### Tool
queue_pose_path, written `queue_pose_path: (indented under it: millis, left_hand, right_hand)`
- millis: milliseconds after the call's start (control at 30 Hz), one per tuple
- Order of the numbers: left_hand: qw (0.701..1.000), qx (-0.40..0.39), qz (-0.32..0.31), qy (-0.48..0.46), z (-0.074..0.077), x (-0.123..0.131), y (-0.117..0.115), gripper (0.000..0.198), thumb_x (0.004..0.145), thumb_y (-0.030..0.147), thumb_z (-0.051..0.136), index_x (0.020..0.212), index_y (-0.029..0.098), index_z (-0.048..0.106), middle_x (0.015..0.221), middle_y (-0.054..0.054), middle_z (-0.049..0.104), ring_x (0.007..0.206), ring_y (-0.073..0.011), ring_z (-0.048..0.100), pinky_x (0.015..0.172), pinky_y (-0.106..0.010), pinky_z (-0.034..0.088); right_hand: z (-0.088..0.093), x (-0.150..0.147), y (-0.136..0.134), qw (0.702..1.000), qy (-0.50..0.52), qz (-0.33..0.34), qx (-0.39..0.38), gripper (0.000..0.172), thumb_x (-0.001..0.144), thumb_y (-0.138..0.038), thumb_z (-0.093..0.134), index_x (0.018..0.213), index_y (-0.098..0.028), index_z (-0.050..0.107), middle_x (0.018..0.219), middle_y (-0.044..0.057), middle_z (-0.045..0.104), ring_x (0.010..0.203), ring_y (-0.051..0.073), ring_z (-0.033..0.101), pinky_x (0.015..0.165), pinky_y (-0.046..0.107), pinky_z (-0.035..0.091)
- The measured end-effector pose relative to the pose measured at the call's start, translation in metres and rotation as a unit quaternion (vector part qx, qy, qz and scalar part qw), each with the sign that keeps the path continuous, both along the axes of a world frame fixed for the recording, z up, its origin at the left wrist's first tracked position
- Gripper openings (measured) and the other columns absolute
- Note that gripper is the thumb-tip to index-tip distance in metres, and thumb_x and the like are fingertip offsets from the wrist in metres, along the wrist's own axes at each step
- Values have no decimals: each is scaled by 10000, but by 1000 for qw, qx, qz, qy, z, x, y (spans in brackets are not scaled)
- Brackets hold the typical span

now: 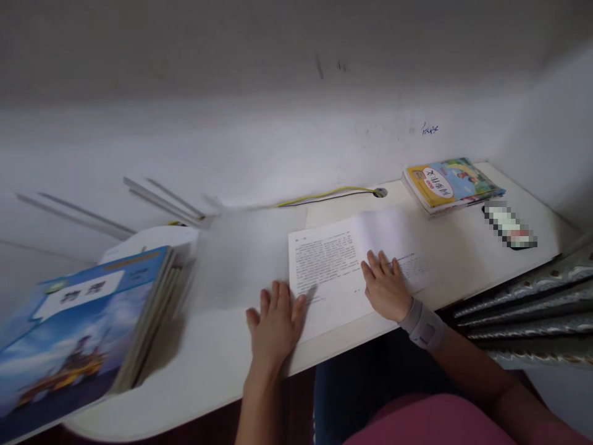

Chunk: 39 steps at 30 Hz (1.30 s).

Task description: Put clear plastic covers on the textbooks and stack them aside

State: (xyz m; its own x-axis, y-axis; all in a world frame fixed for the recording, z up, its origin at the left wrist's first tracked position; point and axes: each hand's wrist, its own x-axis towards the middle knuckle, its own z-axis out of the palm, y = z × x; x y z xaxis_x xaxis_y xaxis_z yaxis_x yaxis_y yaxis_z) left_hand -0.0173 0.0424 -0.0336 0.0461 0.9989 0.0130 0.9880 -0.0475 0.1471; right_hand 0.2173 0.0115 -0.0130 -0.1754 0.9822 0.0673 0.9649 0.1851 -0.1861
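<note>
An open book (327, 272) with printed text lies on the white desk in front of me. My left hand (275, 324) rests palm down by the book's lower left edge, fingers spread and holding nothing. Partly under its fingertips is a pale, blurred sheet (231, 259), which reaches left from the book; I cannot tell whether it belongs to it. My right hand (384, 287) lies on the book near the inner part of the right page, fingers stretched out. That page is smeared by motion, with some print showing beside the fingers. A grey band circles my right wrist.
A stack of books with a blue cover (88, 327) stands at the left. Several colourful books (451, 182) lie at the back right, beside a phone (509, 225) with a blurred screen. A yellow cable (324, 194) runs along the wall into a desk hole.
</note>
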Motion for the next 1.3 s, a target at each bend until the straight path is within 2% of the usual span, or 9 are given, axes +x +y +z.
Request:
queue_pose_path:
  millis: [633,1300]
  left_hand:
    - [1000,-10,-3,0,-4,-3,2,620,920,416,217,1390,30,339,1473,-178,301,1368,-367,212,1053,-599,187]
    - [1000,-17,2,11,-2,-2,1,629,925,424,196,1400,33,324,1484,-167,283,1373,-360,204,1063,-583,186]
  right_hand:
    - [-2,10,2,1000,-5,-16,-8,514,890,-214,366,1394,-117,361,1511,143,226,1361,377,206,1048,602,205]
    - [-1,17,1,999,-24,-24,9,506,886,-223,369,1382,-122,385,1503,129,257,1337,376,266,1034,575,249]
